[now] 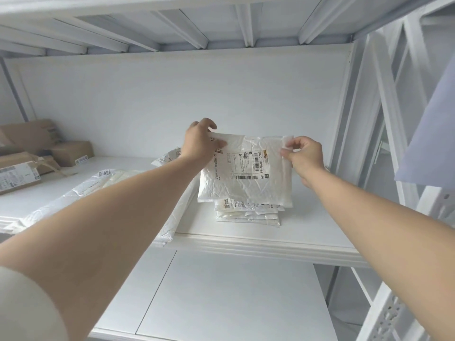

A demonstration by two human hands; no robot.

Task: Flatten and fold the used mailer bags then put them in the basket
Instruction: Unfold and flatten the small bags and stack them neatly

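Two bare forearms reach up from the lower corners of the frame towards its middle. Below them, in the lower middle, lies a white lower board (221,291) with a seam running across it. Above it is the front edge of a white shelf (270,239).

On that shelf, just right of centre, sits a small stack of folded bags (247,214), white and creased, with scraps of printed label showing at their top edges.

Directly above the stack, its lower edge overlapping the stack's far side, is the mailer bag (246,178), held upright in the centre of the frame. It is white and crumpled, with its broad face towards the camera. Its long axis runs left to right between the two hands, and its top edge is about level. The shipping label on it is turned sideways, so its large characters read from top to bottom, with the barcode near the label's lower edge.

The left hand (200,143) pinches the bag's upper left corner, fingers curled over the top edge. The right hand (304,157) pinches the upper right corner between thumb and fingertips.

Left of the left forearm, larger flat bags (98,190) lie spread on the shelf, one hanging over its front edge. Further back, at the left edge of the frame, are brown cardboard boxes (29,153) with labels. Behind everything stands a plain white back wall (172,94), and white slats (187,28) cross the top of the frame.
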